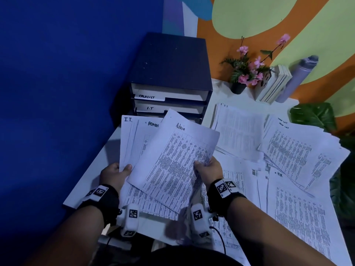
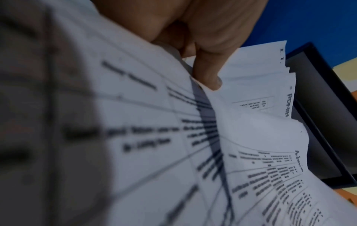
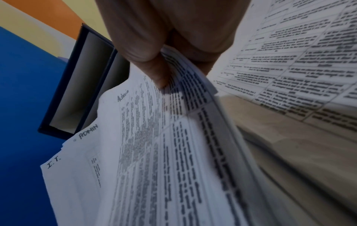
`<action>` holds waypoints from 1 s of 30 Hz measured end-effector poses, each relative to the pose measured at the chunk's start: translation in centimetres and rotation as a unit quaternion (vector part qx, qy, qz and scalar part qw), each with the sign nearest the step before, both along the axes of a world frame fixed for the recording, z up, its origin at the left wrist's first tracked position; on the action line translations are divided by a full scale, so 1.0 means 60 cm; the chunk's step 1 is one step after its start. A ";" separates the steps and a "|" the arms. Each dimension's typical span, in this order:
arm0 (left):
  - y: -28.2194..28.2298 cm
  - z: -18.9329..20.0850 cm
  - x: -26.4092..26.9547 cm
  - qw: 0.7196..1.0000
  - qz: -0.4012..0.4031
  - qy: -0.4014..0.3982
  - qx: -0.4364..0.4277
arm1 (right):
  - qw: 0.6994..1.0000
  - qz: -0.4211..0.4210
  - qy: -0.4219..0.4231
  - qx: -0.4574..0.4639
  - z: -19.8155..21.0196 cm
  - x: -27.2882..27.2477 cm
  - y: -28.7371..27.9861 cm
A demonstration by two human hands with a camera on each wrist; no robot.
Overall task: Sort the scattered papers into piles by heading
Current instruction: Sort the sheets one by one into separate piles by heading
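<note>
I hold a fan of printed sheets above the table's left corner. My left hand [image 1: 117, 173] grips the back sheets, headed "I.T." [image 1: 128, 120] and "ADMIN" [image 1: 153, 124]; its thumb [image 2: 208, 73] presses on their face. My right hand [image 1: 206, 167] pinches a thin bundle topped by the tilted "Admin" sheet [image 1: 172, 160], thumb [image 3: 154, 68] on top. On the table lie an "I.T." pile [image 1: 238, 131], a "Task List" pile [image 1: 299, 150] and "H.R." sheets [image 1: 299, 208].
A dark drawer unit [image 1: 169, 73] labelled "TASKLIST" and "I.T" stands right behind the held sheets, against a blue wall. A flower pot [image 1: 238, 87], books [image 1: 274, 87], a grey bottle [image 1: 297, 77] and green leaves [image 1: 315, 116] line the back right.
</note>
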State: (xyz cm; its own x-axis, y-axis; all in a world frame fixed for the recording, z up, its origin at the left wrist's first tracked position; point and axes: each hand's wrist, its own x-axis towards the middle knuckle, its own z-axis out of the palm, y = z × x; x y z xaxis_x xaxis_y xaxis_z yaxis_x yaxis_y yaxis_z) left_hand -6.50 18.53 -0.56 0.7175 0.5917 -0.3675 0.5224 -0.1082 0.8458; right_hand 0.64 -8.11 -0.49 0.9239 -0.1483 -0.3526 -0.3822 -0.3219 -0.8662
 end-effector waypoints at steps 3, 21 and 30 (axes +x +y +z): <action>0.001 -0.001 0.003 1.000 0.003 0.011 -0.004 | 1.000 -0.001 -0.005 0.007 0.007 0.002 -0.003; -0.006 -0.018 0.003 0.983 -0.126 0.045 0.125 | 0.998 -0.061 0.016 0.025 -0.009 0.011 -0.051; -0.035 -0.010 0.021 0.986 -0.158 0.013 -0.055 | 0.999 -0.014 0.031 0.042 -0.012 0.000 -0.062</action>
State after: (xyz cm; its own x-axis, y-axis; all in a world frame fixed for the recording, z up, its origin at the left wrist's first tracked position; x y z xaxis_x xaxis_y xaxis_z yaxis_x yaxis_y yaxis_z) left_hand -5.27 16.41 -1.16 0.8491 0.2950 -0.4382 0.4994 -0.1778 0.8479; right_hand 0.66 -11.84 -1.22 0.8954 -0.1422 -0.4219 -0.4447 -0.2381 -0.8635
